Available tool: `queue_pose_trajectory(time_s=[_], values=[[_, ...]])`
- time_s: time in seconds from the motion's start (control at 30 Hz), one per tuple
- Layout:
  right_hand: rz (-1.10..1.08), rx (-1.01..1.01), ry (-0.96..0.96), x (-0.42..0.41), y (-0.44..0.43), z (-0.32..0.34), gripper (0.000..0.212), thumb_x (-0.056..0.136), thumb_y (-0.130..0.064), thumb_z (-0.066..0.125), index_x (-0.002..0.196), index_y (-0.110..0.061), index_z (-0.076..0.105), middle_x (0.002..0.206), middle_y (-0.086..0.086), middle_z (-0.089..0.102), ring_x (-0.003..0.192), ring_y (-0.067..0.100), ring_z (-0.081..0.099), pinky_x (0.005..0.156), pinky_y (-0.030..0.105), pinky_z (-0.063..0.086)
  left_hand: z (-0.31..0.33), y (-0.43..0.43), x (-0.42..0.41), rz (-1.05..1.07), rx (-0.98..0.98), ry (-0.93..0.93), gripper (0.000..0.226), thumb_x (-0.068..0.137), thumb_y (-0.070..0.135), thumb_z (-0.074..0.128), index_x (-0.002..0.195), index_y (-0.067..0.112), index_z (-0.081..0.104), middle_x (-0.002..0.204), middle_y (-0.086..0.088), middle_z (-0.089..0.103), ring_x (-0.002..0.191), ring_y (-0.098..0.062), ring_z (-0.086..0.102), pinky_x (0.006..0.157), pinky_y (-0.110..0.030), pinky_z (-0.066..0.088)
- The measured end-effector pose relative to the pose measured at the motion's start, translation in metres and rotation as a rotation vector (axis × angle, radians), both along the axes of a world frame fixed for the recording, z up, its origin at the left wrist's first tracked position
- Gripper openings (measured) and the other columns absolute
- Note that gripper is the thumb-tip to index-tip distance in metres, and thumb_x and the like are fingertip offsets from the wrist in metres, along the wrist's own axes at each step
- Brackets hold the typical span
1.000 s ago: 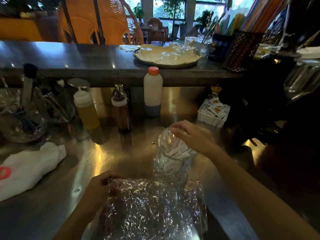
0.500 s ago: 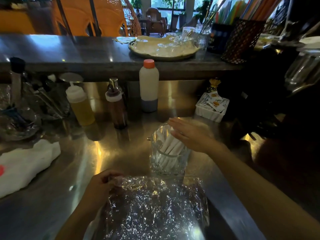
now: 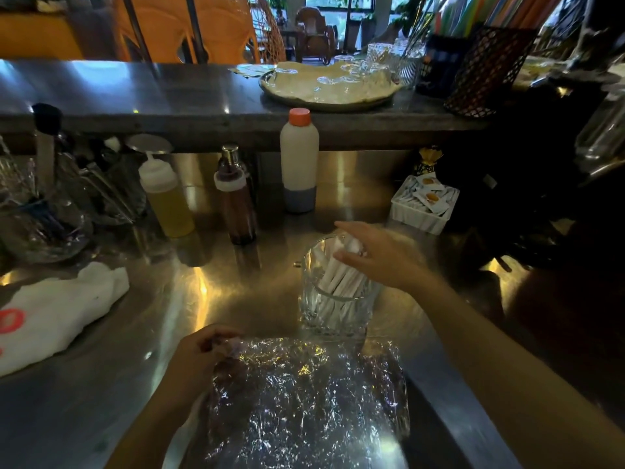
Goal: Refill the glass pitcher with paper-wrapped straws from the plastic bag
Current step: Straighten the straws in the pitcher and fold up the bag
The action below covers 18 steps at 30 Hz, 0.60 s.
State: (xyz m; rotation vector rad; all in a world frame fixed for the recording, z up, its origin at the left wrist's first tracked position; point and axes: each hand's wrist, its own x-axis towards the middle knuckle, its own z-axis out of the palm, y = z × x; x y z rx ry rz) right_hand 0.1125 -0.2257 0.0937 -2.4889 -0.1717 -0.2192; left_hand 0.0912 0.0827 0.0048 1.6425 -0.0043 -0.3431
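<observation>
Glass pitcher [image 3: 334,296] stands upright on the steel counter [image 3: 128,333], and everything else is placed from it. Inside it a bundle of paper-wrapped straws [image 3: 341,282] leans toward its right side, their white tops rising to about the rim. The right hand [image 3: 375,255] is over the pitcher's mouth, fingers spread loosely and bent down onto the straw tops; the hand is blurred, so I cannot tell whether the fingers pinch any straw or merely touch them. Just in front of the pitcher, on the near side, lies the plastic bag [image 3: 304,401], crinkled and shiny, its far edge almost at the pitcher's base. The left hand [image 3: 203,360] is to the near left of the pitcher, fingers curled closed on the bag's upper left corner.

Behind the pitcher and to its left stand a dark brown bottle [image 3: 236,201] and, further left, a squeeze bottle [image 3: 167,194] of yellow liquid. Straight behind it is a white bottle with an orange cap [image 3: 299,160]. Behind and to the right sits a white tray of sachets [image 3: 424,204]. Well to the left of the pitcher a white cloth [image 3: 57,309] lies crumpled on the counter. Beyond all these, on the raised bar top, a round tray [image 3: 324,86] holds upturned glasses.
</observation>
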Motion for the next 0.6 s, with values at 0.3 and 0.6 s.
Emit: queue_pose_trajectory(time_s=[0.3, 0.6], values=[[-0.231, 0.432, -0.117, -0.053, -0.005, -0.015, 0.039, 0.087, -0.025, 0.059, 0.124, -0.018, 0.050, 0.114, -0.007, 0.052, 0.103, 0.010, 0.052, 0.085, 0.024, 0.045, 0.018, 0.006, -0.019, 0.009, -0.003, -0.150, 0.042, 0.072, -0.020, 0.057, 0.071, 0.020, 0.072, 0.062, 0.002, 0.070, 0.059, -0.011, 0.062, 0.052, -0.017, 0.051], [-0.284, 0.868, 0.118, -0.119, -0.012, -0.067, 0.049, 0.077, 0.026, 0.035, 0.117, 0.005, 0.053, 0.095, 0.015, 0.061, 0.083, 0.021, 0.057, 0.066, 0.026, 0.044, 0.012, 0.012, -0.037, 0.018, -0.025, -0.105, 0.044, 0.080, -0.012, 0.052, 0.069, 0.024, 0.074, 0.062, 0.006, 0.072, 0.055, -0.009, 0.064, 0.049, -0.016, 0.052]])
